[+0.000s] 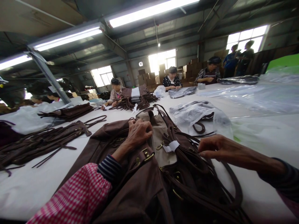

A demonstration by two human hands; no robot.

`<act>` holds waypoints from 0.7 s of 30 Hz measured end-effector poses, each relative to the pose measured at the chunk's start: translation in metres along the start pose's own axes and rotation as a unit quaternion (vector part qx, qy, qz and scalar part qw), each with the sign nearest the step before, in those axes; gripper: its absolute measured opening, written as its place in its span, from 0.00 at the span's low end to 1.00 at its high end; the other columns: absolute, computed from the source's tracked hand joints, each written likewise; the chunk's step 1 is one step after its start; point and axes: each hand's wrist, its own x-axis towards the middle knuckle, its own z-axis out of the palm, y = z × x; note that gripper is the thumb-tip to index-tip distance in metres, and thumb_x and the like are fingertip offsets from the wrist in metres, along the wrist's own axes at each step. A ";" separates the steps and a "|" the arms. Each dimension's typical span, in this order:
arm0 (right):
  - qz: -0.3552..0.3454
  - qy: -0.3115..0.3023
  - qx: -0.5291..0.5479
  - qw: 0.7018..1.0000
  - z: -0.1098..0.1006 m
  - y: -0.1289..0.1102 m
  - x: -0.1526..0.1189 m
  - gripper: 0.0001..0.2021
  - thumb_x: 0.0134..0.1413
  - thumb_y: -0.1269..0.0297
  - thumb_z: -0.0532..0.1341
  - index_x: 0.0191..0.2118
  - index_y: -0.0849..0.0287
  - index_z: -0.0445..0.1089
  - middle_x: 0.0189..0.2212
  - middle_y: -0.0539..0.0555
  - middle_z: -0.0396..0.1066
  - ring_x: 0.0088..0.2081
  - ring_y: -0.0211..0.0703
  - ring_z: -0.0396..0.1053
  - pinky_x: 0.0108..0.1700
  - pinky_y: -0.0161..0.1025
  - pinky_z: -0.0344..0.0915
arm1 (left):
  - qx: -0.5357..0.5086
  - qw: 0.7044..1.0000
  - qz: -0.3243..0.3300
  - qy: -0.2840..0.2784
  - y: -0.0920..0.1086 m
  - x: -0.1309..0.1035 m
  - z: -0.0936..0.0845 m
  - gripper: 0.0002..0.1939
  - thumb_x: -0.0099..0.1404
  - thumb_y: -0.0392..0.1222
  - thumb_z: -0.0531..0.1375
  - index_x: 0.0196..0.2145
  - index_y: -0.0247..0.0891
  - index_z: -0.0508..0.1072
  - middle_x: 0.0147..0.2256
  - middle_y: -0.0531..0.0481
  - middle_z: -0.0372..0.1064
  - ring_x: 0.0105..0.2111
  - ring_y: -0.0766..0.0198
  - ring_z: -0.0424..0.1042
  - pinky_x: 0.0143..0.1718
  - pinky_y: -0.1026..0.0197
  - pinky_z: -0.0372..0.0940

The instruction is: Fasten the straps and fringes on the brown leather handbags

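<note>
Pinching the opening's edge, the left hand (140,132) is clamping on the brown bag (130,193), seemingly steadying it; the knuckles are hiding the fingertips. Lying right before the person on the white table (42,183), the bag is running out of frame at its near end. Beside the bundled straps (187,157) the right hand (219,151) is hovering, fingers bent — whether they are touching anything, I cannot tell. White paper (172,146) is wrapping the straps, probably keeping them gathered. Beyond, cloudy plastic (198,112) is blurring its contents; farther off, a co-worker (171,81) is handling something too small to make out
</note>
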 end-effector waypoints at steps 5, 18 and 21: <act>-0.005 -0.005 0.083 0.997 0.002 -0.003 0.025 0.12 0.58 0.57 0.64 0.37 0.62 0.74 0.27 0.50 0.70 0.28 0.37 0.63 0.29 0.34 0.57 | -0.003 1.000 -0.003 -0.005 0.002 0.000 -0.004 0.06 0.61 0.44 0.60 0.34 0.44 0.76 0.34 0.50 0.72 0.42 0.54 0.68 0.52 0.43 0.50; 0.000 0.071 -0.086 0.994 0.013 0.016 0.052 0.12 0.57 0.59 0.59 0.27 0.62 0.69 0.22 0.50 0.66 0.26 0.38 0.62 0.28 0.35 0.53 | 0.016 1.000 -0.009 -0.014 -0.002 0.003 -0.005 0.07 0.63 0.47 0.59 0.34 0.44 0.76 0.34 0.50 0.71 0.41 0.54 0.69 0.53 0.42 0.50; -0.001 0.083 -0.196 0.977 0.019 0.017 0.065 0.08 0.53 0.66 0.60 0.26 0.61 0.68 0.25 0.51 0.67 0.29 0.39 0.63 0.30 0.36 0.51 | 0.013 1.000 -0.010 -0.017 -0.001 0.004 -0.005 0.07 0.63 0.46 0.59 0.34 0.44 0.76 0.34 0.50 0.71 0.41 0.54 0.69 0.53 0.43 0.50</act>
